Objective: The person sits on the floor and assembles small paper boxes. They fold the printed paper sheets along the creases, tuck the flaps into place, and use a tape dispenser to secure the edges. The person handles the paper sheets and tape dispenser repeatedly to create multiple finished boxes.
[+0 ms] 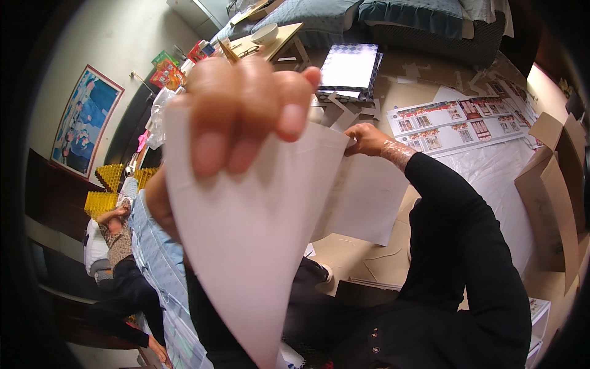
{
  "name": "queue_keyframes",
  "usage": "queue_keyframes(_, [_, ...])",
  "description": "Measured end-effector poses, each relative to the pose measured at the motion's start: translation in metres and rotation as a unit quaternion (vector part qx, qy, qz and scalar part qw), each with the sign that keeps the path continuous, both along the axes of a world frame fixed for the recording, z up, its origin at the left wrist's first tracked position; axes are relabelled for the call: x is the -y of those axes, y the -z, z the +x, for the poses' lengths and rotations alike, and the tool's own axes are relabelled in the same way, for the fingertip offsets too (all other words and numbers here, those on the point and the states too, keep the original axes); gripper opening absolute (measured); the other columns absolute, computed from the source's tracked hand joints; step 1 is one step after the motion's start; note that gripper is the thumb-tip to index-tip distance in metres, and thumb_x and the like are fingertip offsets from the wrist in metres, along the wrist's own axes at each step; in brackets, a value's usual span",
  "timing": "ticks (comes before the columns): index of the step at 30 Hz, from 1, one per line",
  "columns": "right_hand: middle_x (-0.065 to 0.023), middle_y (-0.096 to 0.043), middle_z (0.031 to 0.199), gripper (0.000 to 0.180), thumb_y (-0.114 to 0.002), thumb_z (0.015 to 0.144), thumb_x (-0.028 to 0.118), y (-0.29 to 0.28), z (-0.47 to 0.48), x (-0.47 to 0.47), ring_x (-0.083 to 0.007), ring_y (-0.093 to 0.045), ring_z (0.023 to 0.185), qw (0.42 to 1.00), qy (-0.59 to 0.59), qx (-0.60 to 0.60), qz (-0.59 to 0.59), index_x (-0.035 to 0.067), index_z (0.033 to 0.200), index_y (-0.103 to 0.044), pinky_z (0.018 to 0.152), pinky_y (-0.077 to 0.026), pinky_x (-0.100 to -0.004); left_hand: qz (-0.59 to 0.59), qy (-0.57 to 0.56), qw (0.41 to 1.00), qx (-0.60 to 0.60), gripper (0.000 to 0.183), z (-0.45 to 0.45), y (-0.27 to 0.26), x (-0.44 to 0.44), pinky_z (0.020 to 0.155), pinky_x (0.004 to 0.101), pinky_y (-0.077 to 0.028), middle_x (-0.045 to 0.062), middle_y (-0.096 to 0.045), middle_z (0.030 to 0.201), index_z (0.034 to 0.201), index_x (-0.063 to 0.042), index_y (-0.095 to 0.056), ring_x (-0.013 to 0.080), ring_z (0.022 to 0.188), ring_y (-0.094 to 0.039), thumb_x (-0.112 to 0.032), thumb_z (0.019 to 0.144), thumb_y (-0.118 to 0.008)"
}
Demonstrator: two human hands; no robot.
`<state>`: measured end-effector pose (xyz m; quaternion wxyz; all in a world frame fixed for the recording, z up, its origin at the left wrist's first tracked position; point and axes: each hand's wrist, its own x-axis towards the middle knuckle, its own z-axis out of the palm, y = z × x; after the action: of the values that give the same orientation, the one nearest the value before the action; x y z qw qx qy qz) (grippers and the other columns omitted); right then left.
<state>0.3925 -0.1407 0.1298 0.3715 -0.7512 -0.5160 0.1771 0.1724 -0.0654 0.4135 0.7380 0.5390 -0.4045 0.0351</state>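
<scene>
A large white sheet, perhaps paper or thin card, is folded or bent and spans the space between my hands. Close to the camera, my left hand grips its upper edge, the fingers curled over the near face and slightly blurred. Further off, my right hand pinches the sheet's far part near a fold or corner; clear wrap or tape circles that wrist. A second white panel hangs below my right hand; whether it is part of the same sheet I cannot tell. My left thumb is hidden.
Blue-checked boards are stacked on the floor ahead. Printed sheets and paper scraps lie at the right, beside an open cardboard box. A low table bears a bowl. Another person reclines on a bed at the left.
</scene>
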Motion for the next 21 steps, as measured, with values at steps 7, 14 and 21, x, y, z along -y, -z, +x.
queue_keyframes(7, [-0.0088, -0.068, 0.096, 0.028, -0.077, 0.080, 0.018, -0.038, 0.008, 0.024, -0.0203, -0.063, 0.090, 0.984, 0.074, -0.047, 0.157, 0.006, 0.102, -0.065, 0.082, -0.050, -0.0329, 0.107, 0.025, 0.991, 0.071, 0.024, -0.015, -0.058, -0.035, 0.122, 0.0412, -0.008, -0.005, -0.056, 0.080, 0.073, -0.023, -0.058, 0.0166, 0.105, -0.053, -0.017, 0.096, -0.057])
queue_keyframes(14, [-0.0031, -0.065, 0.078, 0.024, -0.074, 0.085, 0.020, -0.020, 0.011, 0.032, -0.0103, -0.056, 0.074, 0.972, 0.035, -0.160, 0.169, 0.001, 0.089, -0.060, 0.071, -0.047, -0.0283, 0.180, 0.025, 0.983, 0.008, 0.014, 0.007, -0.079, -0.035, 0.123, 0.0406, -0.008, -0.004, -0.054, 0.080, 0.080, -0.021, -0.059, 0.0160, 0.108, -0.052, -0.016, 0.090, -0.067])
queue_keyframes(21, [-0.0093, -0.063, 0.075, 0.026, -0.074, 0.083, 0.024, -0.027, -0.031, 0.020, -0.0176, -0.057, 0.070, 0.976, 0.063, -0.113, 0.174, 0.002, 0.086, -0.060, 0.066, -0.047, -0.0331, 0.242, -0.196, 0.950, 0.016, 0.021, -0.009, -0.071, 0.011, 0.113, 0.0378, -0.026, 0.003, -0.046, 0.092, 0.087, -0.014, -0.044, 0.0171, 0.106, -0.048, -0.019, 0.099, -0.028])
